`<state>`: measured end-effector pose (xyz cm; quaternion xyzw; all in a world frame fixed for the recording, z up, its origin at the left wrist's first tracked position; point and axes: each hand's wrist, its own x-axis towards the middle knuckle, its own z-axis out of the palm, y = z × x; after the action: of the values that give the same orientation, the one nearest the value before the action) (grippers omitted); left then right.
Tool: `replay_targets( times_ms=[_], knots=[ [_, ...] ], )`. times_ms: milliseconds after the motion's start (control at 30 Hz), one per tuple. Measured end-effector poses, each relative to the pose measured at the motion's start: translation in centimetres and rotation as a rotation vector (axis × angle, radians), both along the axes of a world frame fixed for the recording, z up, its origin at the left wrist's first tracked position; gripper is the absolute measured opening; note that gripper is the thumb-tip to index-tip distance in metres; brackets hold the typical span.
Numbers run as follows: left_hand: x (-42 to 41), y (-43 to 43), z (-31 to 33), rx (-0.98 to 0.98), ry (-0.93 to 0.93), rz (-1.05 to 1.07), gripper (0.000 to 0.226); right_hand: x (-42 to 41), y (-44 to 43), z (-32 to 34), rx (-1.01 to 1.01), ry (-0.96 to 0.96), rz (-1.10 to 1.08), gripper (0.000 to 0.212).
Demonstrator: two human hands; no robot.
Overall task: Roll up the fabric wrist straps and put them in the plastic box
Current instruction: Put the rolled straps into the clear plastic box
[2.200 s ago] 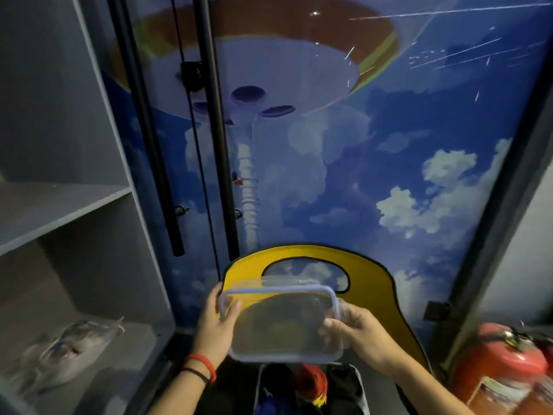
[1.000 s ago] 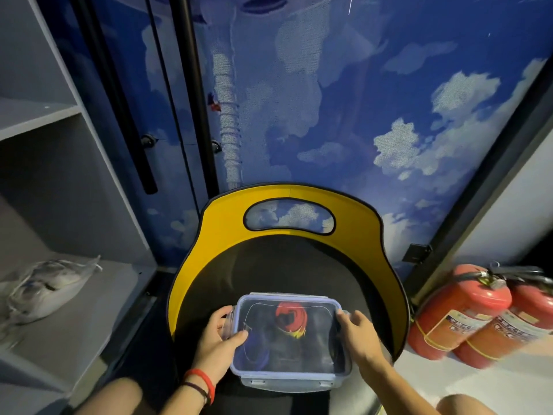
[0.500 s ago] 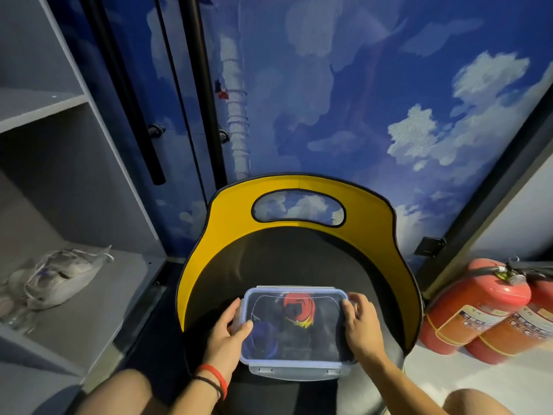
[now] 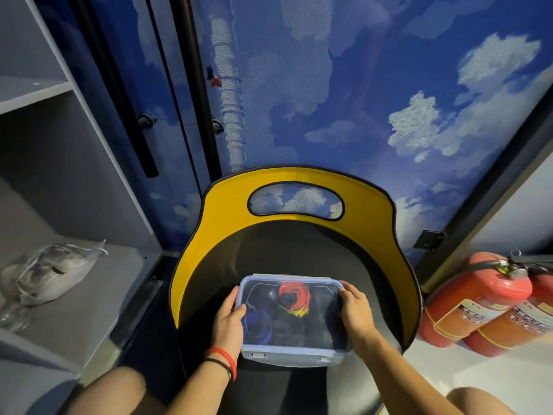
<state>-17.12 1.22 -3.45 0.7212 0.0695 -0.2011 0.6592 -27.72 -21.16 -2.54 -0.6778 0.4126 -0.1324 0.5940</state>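
Observation:
The clear plastic box (image 4: 287,356) with a blue-rimmed lid rests on the black seat of a yellow-backed chair (image 4: 299,250). Through the lid I see rolled fabric straps: a red and yellow one (image 4: 294,298), a blue one (image 4: 258,324) at the left, and dark ones beside them. My left hand (image 4: 229,320) grips the box's left edge, thumb on the lid. My right hand (image 4: 356,314) presses on the lid's right edge. The lid sits on the box; its front clips (image 4: 258,354) hang down.
A grey shelf unit (image 4: 74,295) stands at the left with a pair of pale shoes (image 4: 51,272) on it. Two red fire extinguishers (image 4: 475,304) lie on the white floor at the right. A blue sky-print wall (image 4: 359,100) rises behind the chair.
The lid was held up in front of the wall, then lowered onto the box on the seat. Both hands have settled on its left and right edges.

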Motion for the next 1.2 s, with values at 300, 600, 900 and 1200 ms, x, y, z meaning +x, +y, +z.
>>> replay_targets(
  times_ms=[300,600,900,1200],
  knots=[
    [0.0,-0.7,0.4,0.595,-0.268,-0.125,0.043,0.6,-1.0,-0.9,0.085,0.118,0.168,0.034],
    [-3.3,1.0,1.5,0.867,-0.554,-0.445,0.068,4.1,0.8,1.5,-0.487,0.390,0.363,0.041],
    [-3.7,1.5,1.5,1.008,-0.579,-0.650,0.136,4.5,1.0,1.3,-0.552,0.480,0.350,0.049],
    [-3.4,1.2,3.3,1.061,-0.640,-0.716,0.146,5.0,1.0,0.9,-0.590,0.478,0.341,0.048]
  ],
)
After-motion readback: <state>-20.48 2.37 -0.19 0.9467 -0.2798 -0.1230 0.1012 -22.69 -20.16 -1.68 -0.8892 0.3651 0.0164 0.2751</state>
